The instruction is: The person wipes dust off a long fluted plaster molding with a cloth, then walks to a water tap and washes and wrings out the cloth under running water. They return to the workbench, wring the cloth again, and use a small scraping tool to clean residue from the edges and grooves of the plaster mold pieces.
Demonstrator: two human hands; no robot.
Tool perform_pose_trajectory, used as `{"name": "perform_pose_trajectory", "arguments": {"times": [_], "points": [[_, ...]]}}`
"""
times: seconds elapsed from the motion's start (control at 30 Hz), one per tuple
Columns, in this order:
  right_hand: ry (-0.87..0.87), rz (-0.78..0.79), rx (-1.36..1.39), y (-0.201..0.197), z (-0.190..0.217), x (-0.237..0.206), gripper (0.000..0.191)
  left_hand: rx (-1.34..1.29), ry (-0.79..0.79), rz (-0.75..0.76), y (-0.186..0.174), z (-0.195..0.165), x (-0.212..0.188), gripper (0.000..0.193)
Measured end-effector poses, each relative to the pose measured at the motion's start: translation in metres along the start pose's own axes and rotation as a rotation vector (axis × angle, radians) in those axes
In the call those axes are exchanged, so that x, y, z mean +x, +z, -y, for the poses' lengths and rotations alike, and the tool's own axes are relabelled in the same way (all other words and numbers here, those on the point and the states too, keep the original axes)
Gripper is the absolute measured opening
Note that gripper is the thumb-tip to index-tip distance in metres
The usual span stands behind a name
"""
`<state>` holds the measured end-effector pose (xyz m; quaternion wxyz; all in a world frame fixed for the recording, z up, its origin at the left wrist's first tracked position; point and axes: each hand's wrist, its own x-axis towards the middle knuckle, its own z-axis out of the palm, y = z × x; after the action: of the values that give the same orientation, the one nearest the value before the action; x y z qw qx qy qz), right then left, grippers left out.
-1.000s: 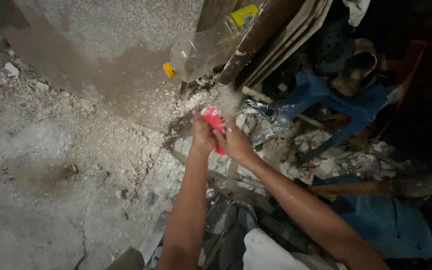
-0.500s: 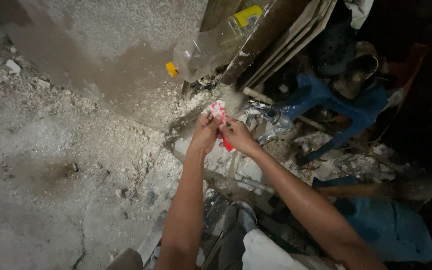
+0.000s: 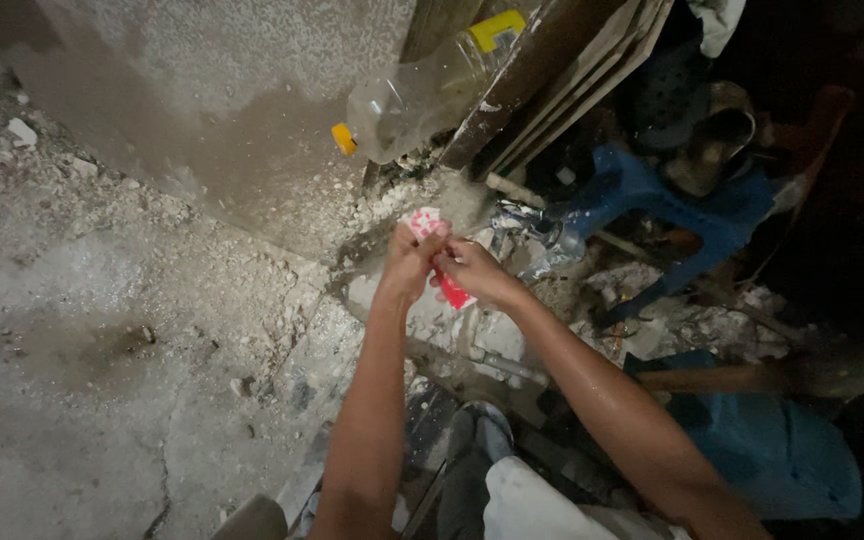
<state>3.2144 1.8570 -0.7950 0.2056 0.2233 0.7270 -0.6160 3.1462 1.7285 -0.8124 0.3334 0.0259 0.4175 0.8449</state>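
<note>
Holding a small red and white packet (image 3: 430, 228) between them, the left hand (image 3: 407, 265) and right hand (image 3: 474, 272) each keep a closed grip on it. Since a second ago the packet has risen slightly and more white shows at its top, so it seems to be coming open. A clear plastic bottle (image 3: 422, 95) and leaning boards (image 3: 562, 70) crowd just beyond; the rubble-strewn floor (image 3: 122, 330) to the left lies open.

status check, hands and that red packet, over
Left hand and right hand both pinching small red and white packet. Packet held up over rubble. Clear plastic bottle lies beyond, not in the way.
</note>
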Motion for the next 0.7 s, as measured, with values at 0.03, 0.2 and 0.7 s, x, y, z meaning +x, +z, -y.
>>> {"name": "perform_pose_trajectory", "arguments": {"times": [0.03,0.2,0.7], "points": [[-0.042,0.012,0.008,-0.001,-0.002,0.001,0.039,-0.033,-0.036,0.013,0.0,-0.001,0.0,0.012],[-0.121,-0.006,-0.277,0.009,-0.001,-0.004,0.043,-0.227,-0.12,-0.226,-0.006,-0.002,0.018,0.014],[-0.114,0.264,0.645,0.002,-0.012,0.014,0.076,0.733,0.101,-0.451,0.005,0.005,0.012,0.039]]}}
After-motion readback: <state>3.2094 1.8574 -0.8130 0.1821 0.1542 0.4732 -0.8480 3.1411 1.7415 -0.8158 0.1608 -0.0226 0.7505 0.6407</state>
